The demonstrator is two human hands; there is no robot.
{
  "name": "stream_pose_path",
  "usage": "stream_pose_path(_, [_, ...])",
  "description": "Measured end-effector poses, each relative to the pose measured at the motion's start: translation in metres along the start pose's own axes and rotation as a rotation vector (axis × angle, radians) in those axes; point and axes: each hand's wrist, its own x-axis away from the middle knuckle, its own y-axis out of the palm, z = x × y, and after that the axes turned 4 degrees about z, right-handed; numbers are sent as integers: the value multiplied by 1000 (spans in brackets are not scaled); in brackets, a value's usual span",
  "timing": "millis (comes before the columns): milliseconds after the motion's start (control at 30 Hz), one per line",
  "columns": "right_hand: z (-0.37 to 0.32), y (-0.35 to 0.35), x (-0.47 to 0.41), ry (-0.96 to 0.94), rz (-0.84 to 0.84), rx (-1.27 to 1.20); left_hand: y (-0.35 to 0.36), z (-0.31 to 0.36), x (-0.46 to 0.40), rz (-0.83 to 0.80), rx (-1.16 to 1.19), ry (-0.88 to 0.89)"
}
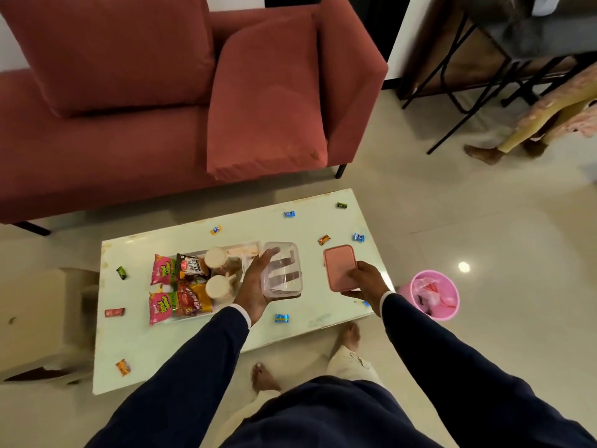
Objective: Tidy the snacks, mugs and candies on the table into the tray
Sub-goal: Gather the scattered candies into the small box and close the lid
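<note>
My left hand [255, 286] grips a clear plastic box [281, 270] by its left side, just right of the tray. My right hand [366, 281] holds the near edge of the box's pink lid [339, 265], which lies flat on the white table [200, 344]. The clear tray [248, 245] holds snack packets [161, 268], more snack packets [190, 299] and two white mugs [217, 257], [219, 286]. Wrapped candies lie scattered on the table: a blue candy [281, 317], a red candy [114, 312], an orange candy [122, 367], a green candy [121, 272] and several at the far side [289, 214].
A red sofa [161, 124] stands beyond the table. A pink bin [434, 294] sits on the floor to the right. A cardboard box [48, 318] is at the left. Another person's legs [517, 137] are at the far right, by a black-framed table [484, 59].
</note>
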Motion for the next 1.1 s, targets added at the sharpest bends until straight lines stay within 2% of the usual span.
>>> stream_pose_path(100, [5, -28, -34, -16, 41, 168, 24, -14, -16, 63, -27, -32])
stream_pose_path(233, [11, -59, -85, -119, 18, 607, 60, -37, -55, 182, -123, -70])
stream_pose_path(300, [17, -68, -118, -120, -18, 686, 72, -55, -85, 267, -155, -81])
stream_pose_path(467, [49, -74, -202, -35, -31, 638, 72, -102, -174, 396, -277, -90])
stream_pose_path(633, [106, -61, -275, -9, -61, 547, 41, -152, -257, 477, -409, -41])
stream_pose_path(833, [142, -47, -327, 75, -13, 333, 0, -201, -317, 573, -437, -44])
stream_pose_path(867, [145, -49, -332, 72, -13, 346, -4, -207, -324, 588, -468, -40])
stream_pose_path(1000, [140, -64, -334, -90, -5, 654, -13, -218, -340, 614, -660, -17])
stream_pose_path(1100, [136, -76, -326, -128, -34, 674, -9, -216, -346, 629, -747, 12])
